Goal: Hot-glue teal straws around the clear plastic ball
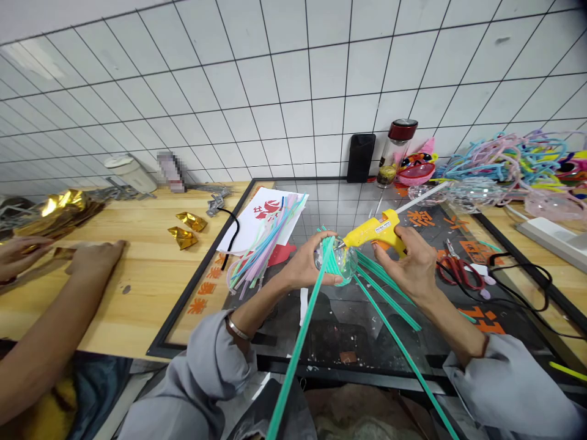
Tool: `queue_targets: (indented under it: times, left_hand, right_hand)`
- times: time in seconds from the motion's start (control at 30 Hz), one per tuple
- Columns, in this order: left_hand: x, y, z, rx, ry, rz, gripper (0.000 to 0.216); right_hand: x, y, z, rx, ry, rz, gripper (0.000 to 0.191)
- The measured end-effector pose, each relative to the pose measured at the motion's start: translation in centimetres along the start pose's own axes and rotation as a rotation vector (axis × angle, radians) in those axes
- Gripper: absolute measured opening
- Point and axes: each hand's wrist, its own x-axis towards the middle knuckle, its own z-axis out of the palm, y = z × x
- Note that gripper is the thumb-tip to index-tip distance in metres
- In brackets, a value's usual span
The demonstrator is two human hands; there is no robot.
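Observation:
My left hand (306,261) is wrapped round a clear, rounded plastic piece (349,264) partly covered by green strips. Long green strips (298,348) trail from it toward me, and more fan out to the right over the board. In my right hand (413,260) is a yellow hot glue gun (373,229), gripped by its handle. Its nozzle points left and meets, or nearly meets, the green strips on the plastic piece. A white glue stick (422,197) juts from the back of the gun.
A white sheet (257,214) carries a bundle of pastel strips (270,244). Red scissors (461,272) and a black cord (545,278) lie right. Behind stand a phone (361,157), a bottle (395,153) and heaped strips (518,159). A co-worker's hands (94,256) are left, near gold foil pieces (183,237).

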Motion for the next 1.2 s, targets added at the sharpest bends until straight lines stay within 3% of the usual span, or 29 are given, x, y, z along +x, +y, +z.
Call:
queue_targets:
  times: [1.2]
  left_hand:
    - [0.03, 0.41, 0.15, -0.022, -0.007, 0.024, 0.09]
  right_hand:
    - [-0.03, 0.05, 0.23, -0.028, 0.019, 0.041, 0.03]
